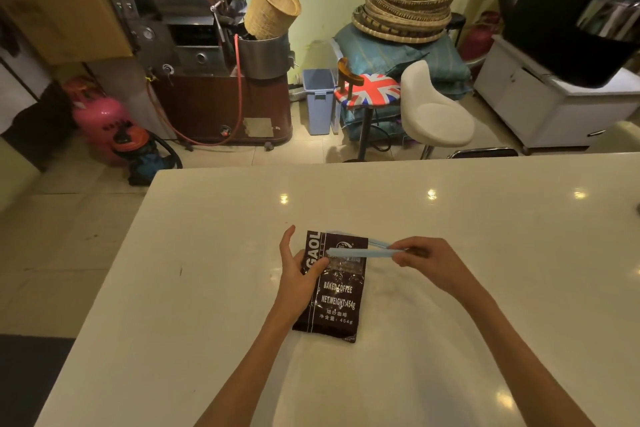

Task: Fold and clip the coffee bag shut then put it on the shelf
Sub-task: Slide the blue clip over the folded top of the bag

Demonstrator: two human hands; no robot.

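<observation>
A dark brown coffee bag (337, 302) lies flat on the white table (450, 288), its folded top end pointing away from me. My left hand (299, 274) rests on the bag's left side, thumb across its upper part. My right hand (427, 262) pinches the right end of a long light-blue bag clip (360, 252). The clip's two arms are spread apart in a narrow V across the bag's top, one arm over it and one behind it. No shelf is in view.
Beyond the table's far edge stand a white stool (436, 114), a flag-print stool (369, 90) and a blue bin (318, 100). A coffee roaster (194, 45) and a pink gas cylinder (100, 121) stand at the back left, and stacked woven baskets (405, 7) at the back.
</observation>
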